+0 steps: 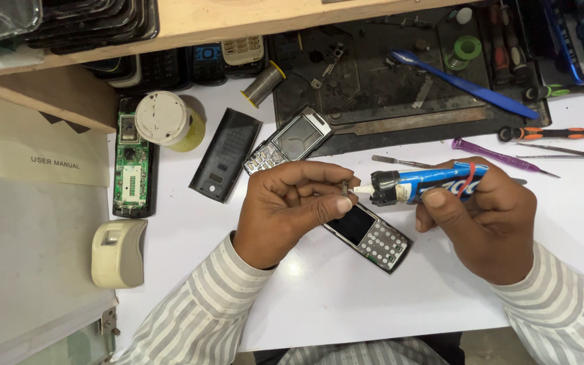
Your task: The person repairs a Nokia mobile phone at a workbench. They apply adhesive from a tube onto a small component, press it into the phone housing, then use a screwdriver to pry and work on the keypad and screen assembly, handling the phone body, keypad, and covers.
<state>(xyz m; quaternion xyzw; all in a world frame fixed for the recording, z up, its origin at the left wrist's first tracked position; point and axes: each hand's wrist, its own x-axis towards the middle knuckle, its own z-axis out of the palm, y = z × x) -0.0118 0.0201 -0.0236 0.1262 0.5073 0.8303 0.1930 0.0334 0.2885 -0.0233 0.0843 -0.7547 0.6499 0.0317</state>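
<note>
Hands meet over the middle of the white counter (pixel 346 297): the left hand (pixel 285 213) pinches a small metal part (pixel 345 187) between thumb and forefinger, its fingers (pixel 319 177) curled closed around it, while the right hand (pixel 488 223) is wrapped tightly around a blue glue tube (pixel 434 182), thumb pressed on its side. The tube's white nozzle (pixel 361 190) points left and touches, or sits just beside, the small part; which of the 2 I cannot tell. Under the hands, near the counter's centre, lies an open phone body (pixel 373 236) with a dark screen and a bare keypad board, tilted diagonally and partly hidden by the left hand. Just beyond the left hand, toward the far edge, a silver phone front (pixel 288 142) lies slanted, with a black back cover (pixel 226 155) beside it on its left. Further toward the left edge sit a green circuit board (pixel 132 169) in a black shell, a round white-lidded container (pixel 167 120) and a beige device (pixel 117 253). A black work mat (pixel 400 81) at the far edge carries a blue toothbrush (pixel 464 84). Near the far right corner lie a purple pry tool (pixel 501 157) and an orange-handled screwdriver (pixel 549 133). Both sleeves are striped grey and white.
</note>
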